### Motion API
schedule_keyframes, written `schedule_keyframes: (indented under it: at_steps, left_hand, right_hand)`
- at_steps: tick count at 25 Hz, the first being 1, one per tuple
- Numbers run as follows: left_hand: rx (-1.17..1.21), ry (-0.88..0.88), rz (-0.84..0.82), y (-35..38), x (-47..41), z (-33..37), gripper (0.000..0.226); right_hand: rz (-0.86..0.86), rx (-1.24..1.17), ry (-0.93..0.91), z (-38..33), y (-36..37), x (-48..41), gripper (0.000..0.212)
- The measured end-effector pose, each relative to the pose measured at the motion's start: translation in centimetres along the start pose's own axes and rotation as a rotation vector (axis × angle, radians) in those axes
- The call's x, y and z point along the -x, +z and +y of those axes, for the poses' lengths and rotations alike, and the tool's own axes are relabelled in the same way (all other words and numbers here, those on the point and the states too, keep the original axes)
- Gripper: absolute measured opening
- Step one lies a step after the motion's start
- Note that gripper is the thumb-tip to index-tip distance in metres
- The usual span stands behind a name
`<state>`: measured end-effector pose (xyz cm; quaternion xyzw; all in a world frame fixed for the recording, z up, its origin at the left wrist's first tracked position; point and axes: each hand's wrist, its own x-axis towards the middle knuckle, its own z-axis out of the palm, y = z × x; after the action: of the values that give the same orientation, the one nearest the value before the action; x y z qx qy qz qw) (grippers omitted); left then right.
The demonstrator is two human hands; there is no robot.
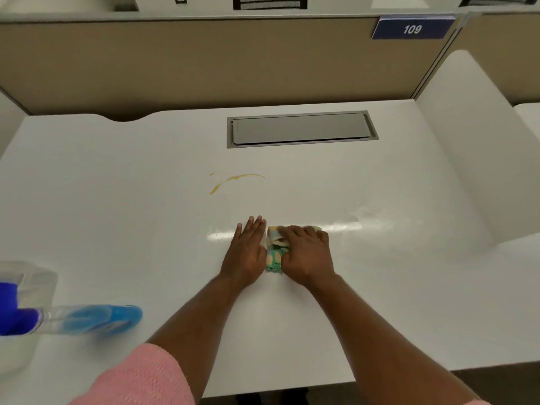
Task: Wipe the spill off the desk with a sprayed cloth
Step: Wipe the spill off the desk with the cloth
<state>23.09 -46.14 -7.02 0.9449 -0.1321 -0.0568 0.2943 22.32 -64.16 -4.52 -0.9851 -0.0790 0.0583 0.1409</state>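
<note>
This looks like an office or study hall divided into cubicle-style desks. A white desk (380, 287) fills the lower frame, with a grey cable-access flap (301, 129) set flush into it at centre. A tan fabric partition (204, 62) runs across the upper frame behind it, and a blue seat-number plate (412, 29) reading 109 hangs at upper right. A white side divider (467, 159) at right separates the neighbouring place.

Bright, even light; a glare streak crosses the counter (380, 176). The spray bottle (87, 318) is blurred; edges bow.
</note>
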Motion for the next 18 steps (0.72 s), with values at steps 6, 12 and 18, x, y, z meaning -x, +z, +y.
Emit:
schedule_keyframes:
  at_steps: [6,12,18]
  left_hand:
    - [0.138,-0.029,-0.067,-0.4,1.6,0.9,0.076]
    - [0.201,-0.11,-0.078,-1.0,-0.3,2.1,0.075]
    - [0.367,-0.167,-0.08,-2.7,-1.2,2.7,0.06]
  right_hand:
    - [-0.058,-0.139,0.099,0.3,-2.4,-1.4,0.067]
    - [-0.136,-0.175,0.107,2.4,-2.1,0.7,0.074]
    - [0.122,-0.688,0.328,2.0,-5.0,-0.3,0.048]
